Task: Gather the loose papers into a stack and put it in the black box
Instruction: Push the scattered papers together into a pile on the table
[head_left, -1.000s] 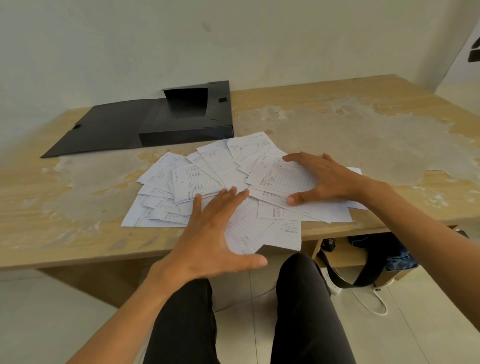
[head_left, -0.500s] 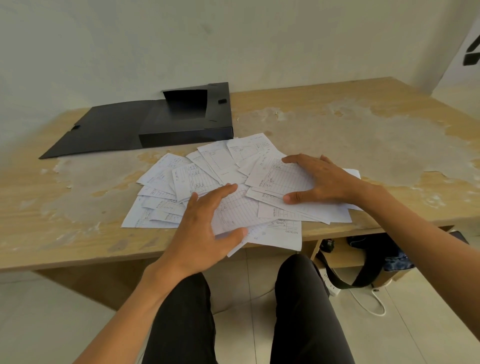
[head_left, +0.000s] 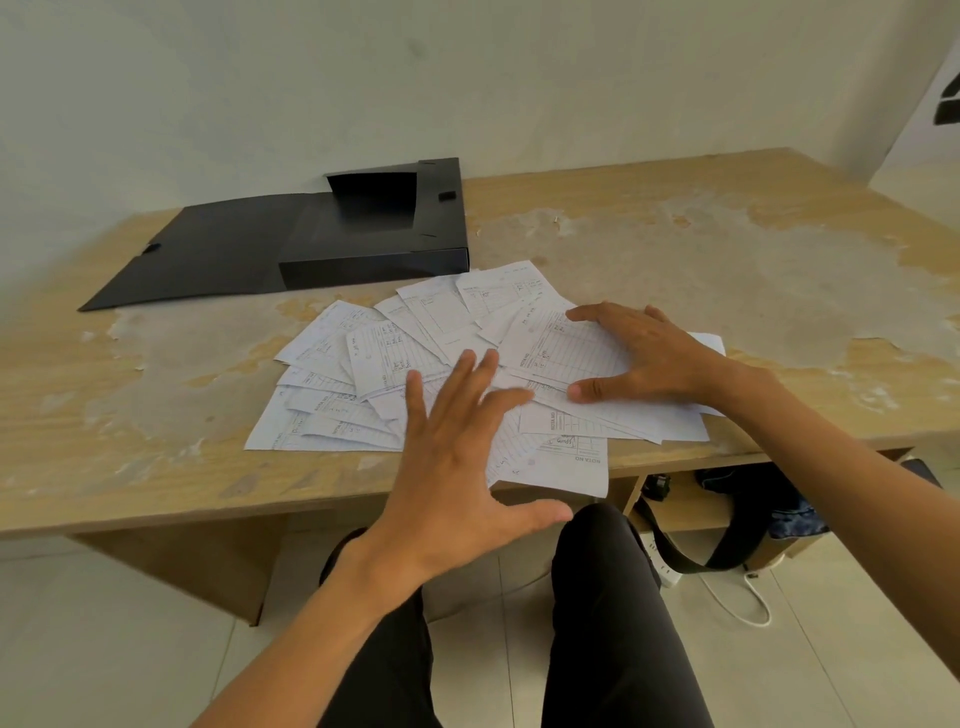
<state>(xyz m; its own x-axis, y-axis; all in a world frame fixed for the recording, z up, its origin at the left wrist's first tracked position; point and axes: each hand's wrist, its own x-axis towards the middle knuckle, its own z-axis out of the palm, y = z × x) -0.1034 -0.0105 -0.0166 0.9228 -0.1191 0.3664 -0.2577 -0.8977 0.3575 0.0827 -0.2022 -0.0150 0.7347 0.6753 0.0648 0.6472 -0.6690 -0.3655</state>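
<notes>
Several loose white printed papers lie fanned out across the front of the wooden table, some hanging over its near edge. My right hand lies flat with spread fingers on the right part of the spread. My left hand is spread open over the lower middle sheets, its thumb past the table's front edge. The black box lies open at the back left, its flat lid folded out to the left.
The table top is worn, with pale patches. A white wall stands right behind it. Under the table on the right, a dark bag with a strap and a white cable lie on the tiled floor. My legs are below the front edge.
My left hand, whose thumb was curled under a lifted front sheet half a second ago, is now spread flat with the sheet down again. My right hand has stayed in place.
</notes>
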